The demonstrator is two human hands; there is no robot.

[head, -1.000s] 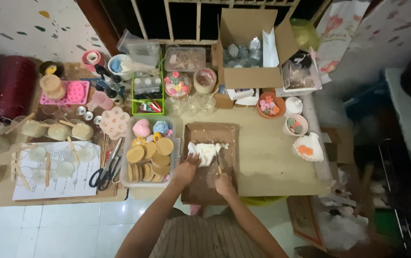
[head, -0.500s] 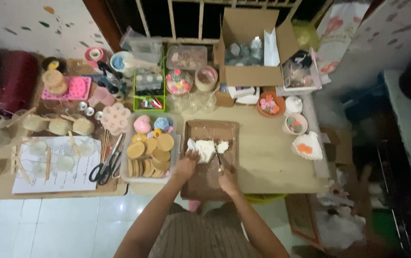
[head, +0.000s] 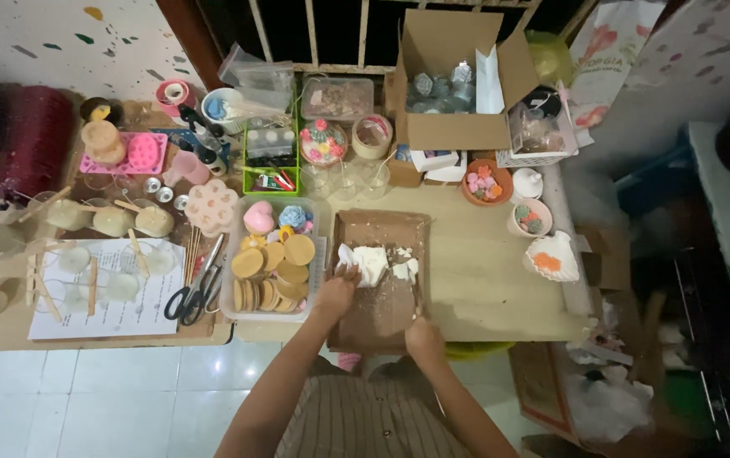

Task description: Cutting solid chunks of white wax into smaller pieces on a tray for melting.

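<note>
Now the left hand (head: 337,294) presses the white wax block (head: 371,263) steady on the brown board (head: 382,293); the right hand (head: 425,336) at the board's near edge closes its grip on a thin tool, barely visible.

Our left hand (head: 336,293) reaches farther forward, fingers curled downward; our right hand (head: 424,337) sits nearer our body, closed in a fist.

A light wooden table (head: 483,280) bears a brown board (head: 377,326), scissors (head: 195,297) and a cardboard box (head: 454,131).
</note>
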